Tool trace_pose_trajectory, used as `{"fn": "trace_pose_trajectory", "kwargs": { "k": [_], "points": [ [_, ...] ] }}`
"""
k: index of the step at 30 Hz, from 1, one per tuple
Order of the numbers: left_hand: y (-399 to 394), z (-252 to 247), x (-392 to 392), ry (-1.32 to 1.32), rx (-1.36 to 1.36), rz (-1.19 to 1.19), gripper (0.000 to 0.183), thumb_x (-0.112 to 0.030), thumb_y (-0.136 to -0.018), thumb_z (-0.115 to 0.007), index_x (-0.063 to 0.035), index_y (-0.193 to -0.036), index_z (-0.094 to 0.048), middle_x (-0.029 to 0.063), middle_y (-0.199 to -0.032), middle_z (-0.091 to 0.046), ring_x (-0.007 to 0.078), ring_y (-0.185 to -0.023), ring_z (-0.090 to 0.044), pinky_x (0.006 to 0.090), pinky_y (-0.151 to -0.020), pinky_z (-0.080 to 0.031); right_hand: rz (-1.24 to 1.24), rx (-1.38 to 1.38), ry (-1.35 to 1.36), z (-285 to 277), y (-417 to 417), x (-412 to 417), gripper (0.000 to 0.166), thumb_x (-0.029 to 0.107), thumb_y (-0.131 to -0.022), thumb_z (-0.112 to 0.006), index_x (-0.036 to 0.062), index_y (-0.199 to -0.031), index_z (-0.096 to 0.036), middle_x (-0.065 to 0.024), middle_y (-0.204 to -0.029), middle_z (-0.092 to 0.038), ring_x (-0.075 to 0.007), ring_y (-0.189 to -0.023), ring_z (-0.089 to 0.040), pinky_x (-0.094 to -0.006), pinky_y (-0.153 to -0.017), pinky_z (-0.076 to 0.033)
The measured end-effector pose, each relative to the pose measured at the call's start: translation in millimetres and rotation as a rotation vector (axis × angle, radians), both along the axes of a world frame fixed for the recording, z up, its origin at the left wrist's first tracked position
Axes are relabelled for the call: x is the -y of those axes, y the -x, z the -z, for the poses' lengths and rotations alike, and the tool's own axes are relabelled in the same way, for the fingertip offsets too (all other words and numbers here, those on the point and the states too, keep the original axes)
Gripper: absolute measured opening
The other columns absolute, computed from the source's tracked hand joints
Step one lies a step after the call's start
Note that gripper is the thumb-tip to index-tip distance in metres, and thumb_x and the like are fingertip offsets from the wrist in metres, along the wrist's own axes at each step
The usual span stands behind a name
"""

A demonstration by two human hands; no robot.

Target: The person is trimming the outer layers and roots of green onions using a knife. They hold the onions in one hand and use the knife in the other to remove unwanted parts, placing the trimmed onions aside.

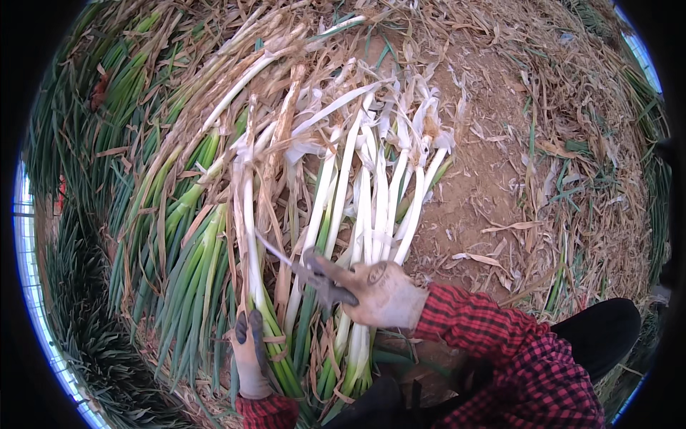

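My left hand [250, 348], in a pale glove with dark grey fingertips, grips a long Welsh onion [256, 284] where its white shank turns green. The stalk lies with its root end away from me, dry brown sheath clinging along its side. To the right, my right hand [364, 292], gloved alike, is above a row of peeled white Welsh onions [370, 214]. A thin pale strip [276, 251] juts from its blurred fingertips towards the left-hand stalk; whether it is a blade or a leaf sheath I cannot tell.
Unpeeled Welsh onions [187, 209] with dry brown skins lie heaped at left. More green leaves [86, 145] are piled beyond. Dry husks [579, 155] litter the soil [471, 198] at right. My dark-clad knee [600, 332] is at the lower right.
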State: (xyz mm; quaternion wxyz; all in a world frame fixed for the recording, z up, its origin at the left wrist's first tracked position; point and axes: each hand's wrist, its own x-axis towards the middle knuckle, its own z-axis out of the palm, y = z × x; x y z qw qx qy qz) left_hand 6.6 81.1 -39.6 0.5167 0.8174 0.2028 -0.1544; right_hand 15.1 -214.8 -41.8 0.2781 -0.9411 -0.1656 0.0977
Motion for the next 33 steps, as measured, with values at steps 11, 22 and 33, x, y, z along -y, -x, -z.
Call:
{"fn": "trace_pose_trajectory", "kwargs": {
  "k": [11, 22, 33],
  "points": [
    [6, -3, 0, 0.12, -0.085, -0.002, 0.046, -0.039, -0.1, -0.059, -0.0009, -0.126, -0.059, 0.0055, -0.099, -0.062, 0.0131, -0.086, -0.058, 0.0289, -0.075, -0.048, 0.107, -0.119, 0.071, 23, -100, 6, 0.086, 0.023, -0.083, -0.055, 0.0146, -0.158, -0.015, -0.0187, -0.082, -0.066, -0.03, -0.067, -0.068, -0.0435, -0.06, -0.057],
    [20, 20, -11, 0.268, -0.048, -0.183, 0.05, -0.007, -0.093, -0.065, -0.0009, -0.139, -0.048, 0.0053, -0.099, -0.061, 0.0145, -0.076, -0.058, 0.0268, -0.066, -0.05, 0.052, -0.321, 0.129, -15, -121, -1, 0.075, 0.019, -0.087, -0.048, 0.0138, -0.156, -0.019, -0.0084, -0.076, -0.067, -0.0267, -0.054, -0.064, -0.0412, -0.055, -0.056],
    [36, -3, 56, -0.342, 0.128, 0.969, 0.067, -0.014, -0.079, -0.078, -0.0062, -0.141, -0.053, 0.0145, -0.099, -0.068, 0.03, -0.098, -0.068, 0.0352, -0.087, -0.052, 0.099, -0.174, 0.044, -15, -1, 26, 0.076, 0.016, -0.086, -0.053, 0.0171, -0.157, -0.025, -0.0155, -0.121, -0.067, -0.0124, -0.061, -0.065, -0.0267, -0.055, -0.059]
  ]
}}
